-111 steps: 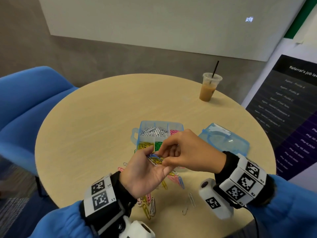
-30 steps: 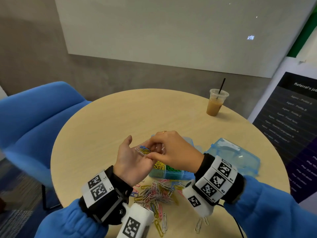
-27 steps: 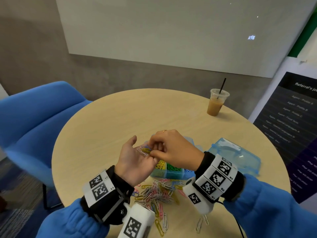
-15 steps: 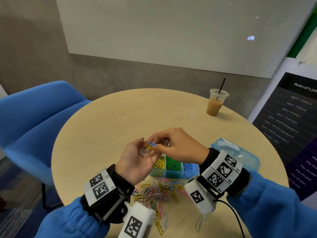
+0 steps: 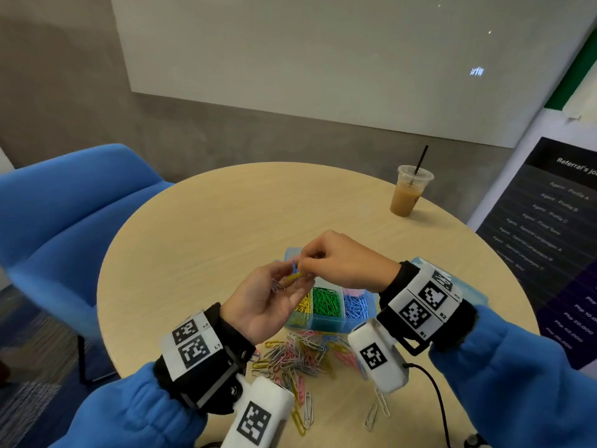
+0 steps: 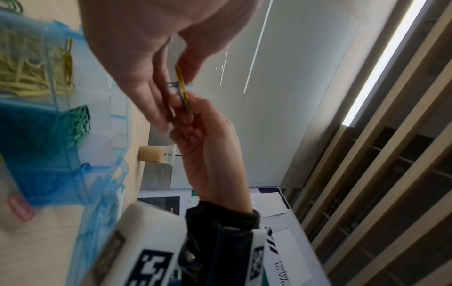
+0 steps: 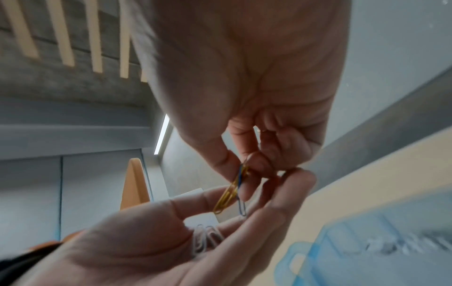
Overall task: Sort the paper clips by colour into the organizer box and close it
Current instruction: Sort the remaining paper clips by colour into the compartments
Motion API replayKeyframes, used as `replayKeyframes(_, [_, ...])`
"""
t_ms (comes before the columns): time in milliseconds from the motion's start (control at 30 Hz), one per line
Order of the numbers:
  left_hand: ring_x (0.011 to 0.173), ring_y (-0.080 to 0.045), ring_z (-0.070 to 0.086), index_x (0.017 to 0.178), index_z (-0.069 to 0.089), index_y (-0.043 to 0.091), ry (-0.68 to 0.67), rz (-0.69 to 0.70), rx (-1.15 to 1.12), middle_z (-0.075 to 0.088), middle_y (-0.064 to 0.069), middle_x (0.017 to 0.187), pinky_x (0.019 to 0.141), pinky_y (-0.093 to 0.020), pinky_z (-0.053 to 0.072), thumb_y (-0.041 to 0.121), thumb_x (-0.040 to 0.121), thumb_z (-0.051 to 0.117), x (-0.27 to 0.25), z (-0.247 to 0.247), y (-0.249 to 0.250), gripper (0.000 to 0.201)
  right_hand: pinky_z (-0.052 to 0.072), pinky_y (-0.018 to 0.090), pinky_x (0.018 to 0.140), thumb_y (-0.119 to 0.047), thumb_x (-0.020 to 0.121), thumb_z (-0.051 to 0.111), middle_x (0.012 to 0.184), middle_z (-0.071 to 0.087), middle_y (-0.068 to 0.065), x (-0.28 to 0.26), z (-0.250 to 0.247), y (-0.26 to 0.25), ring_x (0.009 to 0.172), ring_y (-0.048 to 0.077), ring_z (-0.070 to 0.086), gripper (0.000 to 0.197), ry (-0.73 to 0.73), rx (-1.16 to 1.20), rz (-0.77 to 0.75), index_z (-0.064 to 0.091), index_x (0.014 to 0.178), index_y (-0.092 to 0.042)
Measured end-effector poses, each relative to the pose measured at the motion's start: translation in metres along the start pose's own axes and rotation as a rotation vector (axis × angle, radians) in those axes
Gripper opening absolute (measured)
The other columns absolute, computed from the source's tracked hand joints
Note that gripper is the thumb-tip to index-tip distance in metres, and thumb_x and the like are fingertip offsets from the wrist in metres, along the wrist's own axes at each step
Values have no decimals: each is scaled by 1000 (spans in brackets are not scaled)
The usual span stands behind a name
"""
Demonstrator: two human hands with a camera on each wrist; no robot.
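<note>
My left hand is cupped palm up above the table, with a few white paper clips lying in its curled palm. My right hand pinches a yellow clip and a blue clip between thumb and forefinger, right at the left fingertips. In the left wrist view the two clips stick out between both hands. Below the hands stands the blue organizer box, open, with yellow, green and blue clips in separate compartments. A mixed pile of loose clips lies in front of it.
The box's loose lid lies to the right, behind my right wrist. An iced coffee cup with a straw stands at the table's far right. A blue chair is on the left, a dark poster on the right. Stray clips lie near the front edge.
My right hand picked through the clips in my left palm and has drawn a yellow and a blue one up to the fingertips. White clips stay in the palm.
</note>
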State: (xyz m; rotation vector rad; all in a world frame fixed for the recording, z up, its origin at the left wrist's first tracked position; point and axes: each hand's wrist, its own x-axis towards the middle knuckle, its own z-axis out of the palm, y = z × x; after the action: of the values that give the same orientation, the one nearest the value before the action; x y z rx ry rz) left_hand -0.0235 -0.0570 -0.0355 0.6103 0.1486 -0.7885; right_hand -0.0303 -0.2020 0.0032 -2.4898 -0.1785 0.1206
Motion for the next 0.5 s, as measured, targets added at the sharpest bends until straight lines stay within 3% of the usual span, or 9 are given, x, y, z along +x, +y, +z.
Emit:
replayKeyframes(67, [84, -31, 72, 106, 59, -6, -9, -38, 84, 66, -24, 109, 81, -39, 55, 10, 99, 47, 0, 0, -1, 21, 37, 24, 57, -18, 91, 56, 60, 59, -2, 0, -3, 0, 55, 9, 46, 28, 42, -87, -8, 69, 69, -10])
replayKeyframes(200, [87, -30, 73, 110, 61, -9, -26, -73, 183, 68, -27, 111, 75, -34, 59, 14, 102, 44, 1, 0, 1, 29, 33, 14, 49, -30, 92, 63, 59, 60, -2, -2, -10, 2, 50, 3, 44, 30, 31, -106, -6, 72, 74, -7])
replayKeyframes(333, [96, -24, 71, 113, 62, -9, -22, -71, 225, 69, -24, 110, 78, -30, 58, 11, 100, 48, 2, -4, 2, 28, 29, 19, 46, -36, 86, 70, 51, 51, -3, -3, -15, 7, 44, 4, 36, 31, -7, -6, 26, 74, 75, -8])
replayKeyframes(433, [88, -20, 74, 109, 65, -9, 34, 30, 334, 71, -23, 104, 73, -24, 60, 9, 97, 54, 6, -9, 1, 25, 32, 28, 52, -37, 83, 74, 52, 53, -3, -5, -18, 7, 52, 11, 39, 28, -41, 97, 36, 76, 78, -10])
replayKeyframes(500, [81, -19, 74, 104, 67, -7, 66, 99, 362, 72, -23, 100, 71, -23, 60, 8, 94, 57, 7, -12, 2, 21, 36, 22, 51, -31, 83, 75, 54, 58, -6, -6, -18, 8, 50, 5, 44, 22, -58, 141, 39, 76, 82, -8])
